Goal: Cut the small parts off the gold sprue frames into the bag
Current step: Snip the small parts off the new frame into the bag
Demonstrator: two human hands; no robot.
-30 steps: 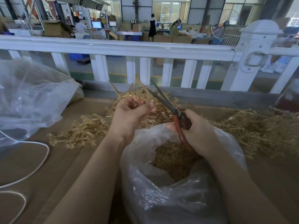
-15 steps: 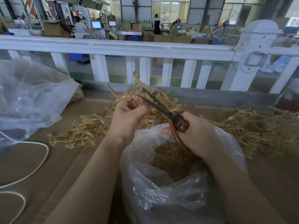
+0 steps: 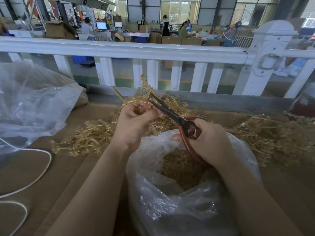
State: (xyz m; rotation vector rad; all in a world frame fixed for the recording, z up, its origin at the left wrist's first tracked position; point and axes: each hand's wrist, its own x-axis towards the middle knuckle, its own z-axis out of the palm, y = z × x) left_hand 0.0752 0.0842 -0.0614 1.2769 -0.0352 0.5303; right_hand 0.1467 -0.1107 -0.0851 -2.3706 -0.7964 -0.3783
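**Sprue trimming over open bag: both hands engaged**

While the left hand (image 3: 136,123) is raised with fingers curled round a gold sprue frame (image 3: 144,90), the right hand (image 3: 209,138) grips the red loop handles of one pair of scissors (image 3: 172,114). Scissor blades stand slightly parted and point toward 11 o'clock, their tips at the frame just above the left thumb. Both forearms enter from 6 o'clock.

Count: two hands, one pair of scissors, one held frame, two clear plastic bags. Loose frames on the cardboard surface (image 3: 34,167) are too tangled to count.

Held frame: thin gold branches carrying small knobbly parts, rising toward 12 o'clock. Open bag (image 3: 170,210) sits directly beneath the hands and contains a heap of gold cut parts (image 3: 180,167). Second bag (image 3: 34,103) lies at 9 o'clock. Frame piles (image 3: 272,133) spread from 9 to 3 o'clock.
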